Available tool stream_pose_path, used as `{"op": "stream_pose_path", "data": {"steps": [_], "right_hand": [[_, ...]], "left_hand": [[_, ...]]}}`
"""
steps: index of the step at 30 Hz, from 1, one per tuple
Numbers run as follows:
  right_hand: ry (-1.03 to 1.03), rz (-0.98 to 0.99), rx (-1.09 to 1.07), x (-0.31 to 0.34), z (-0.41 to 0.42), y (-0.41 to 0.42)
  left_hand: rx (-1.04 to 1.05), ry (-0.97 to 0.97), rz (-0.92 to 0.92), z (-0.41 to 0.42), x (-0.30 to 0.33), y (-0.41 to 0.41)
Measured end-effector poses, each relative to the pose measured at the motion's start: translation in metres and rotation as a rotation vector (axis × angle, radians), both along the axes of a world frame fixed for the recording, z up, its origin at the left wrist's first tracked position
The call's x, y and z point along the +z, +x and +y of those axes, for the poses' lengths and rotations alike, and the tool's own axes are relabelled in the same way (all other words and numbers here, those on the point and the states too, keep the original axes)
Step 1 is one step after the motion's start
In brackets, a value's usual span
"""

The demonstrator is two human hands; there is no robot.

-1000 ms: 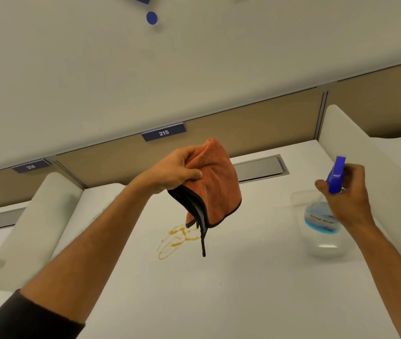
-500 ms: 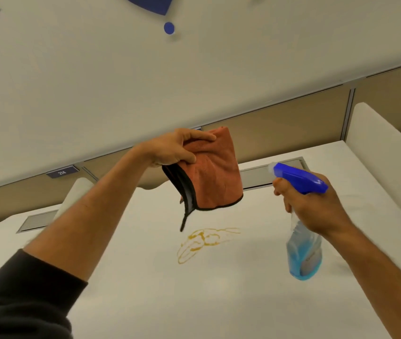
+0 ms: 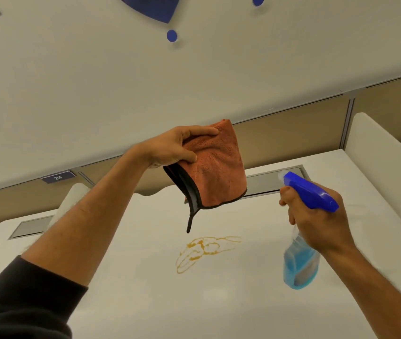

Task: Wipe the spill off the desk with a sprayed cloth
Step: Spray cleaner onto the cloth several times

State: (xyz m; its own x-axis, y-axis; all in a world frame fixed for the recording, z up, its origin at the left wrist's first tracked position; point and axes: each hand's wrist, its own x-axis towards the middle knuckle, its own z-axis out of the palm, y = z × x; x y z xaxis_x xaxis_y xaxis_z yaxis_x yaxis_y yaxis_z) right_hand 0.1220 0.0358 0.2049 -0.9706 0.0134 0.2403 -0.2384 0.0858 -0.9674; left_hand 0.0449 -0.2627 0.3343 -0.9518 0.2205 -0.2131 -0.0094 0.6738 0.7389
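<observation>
Since a second ago the right hand has lifted the spray bottle off the desk and turned its blue nozzle toward the orange cloth; over the last half second both hands barely shift. The white desk runs back to tan partition panels under a pale wall, with a grey cable tray and a small plate reading 214. The left hand pinches the cloth's top corner, so it hangs above the amber spill, clear of it. The right hand is wrapped around the bottle's neck beside the cloth. The fingers on the trigger are blurred, and the bottle's label is unreadable.
</observation>
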Motion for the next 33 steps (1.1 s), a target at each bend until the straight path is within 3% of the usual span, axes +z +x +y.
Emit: {"op": "stream_pose_path", "data": {"steps": [9, 13, 16, 22, 27, 33], "right_hand": [[0.007, 0.119, 0.013, 0.021, -0.023, 0.004], [0.053, 0.035, 0.055, 0.006, -0.027, 0.015], [0.02, -0.009, -0.023, 0.001, -0.027, 0.015], [0.031, 0.084, -0.129, 0.009, -0.035, 0.003], [0.089, 0.185, 0.009, 0.003, -0.053, 0.013], [0.125, 0.032, -0.036, -0.031, -0.056, 0.027]], "left_hand": [[-0.099, -0.073, 0.024, 0.002, -0.007, 0.0], [-0.099, -0.067, 0.044, -0.002, -0.003, 0.002], [-0.101, -0.062, 0.05, -0.006, -0.004, 0.003], [-0.131, -0.055, 0.04, -0.006, -0.015, 0.006], [-0.108, -0.068, 0.051, -0.01, -0.018, 0.006], [-0.119, -0.07, 0.063, -0.017, -0.015, 0.008]]}}
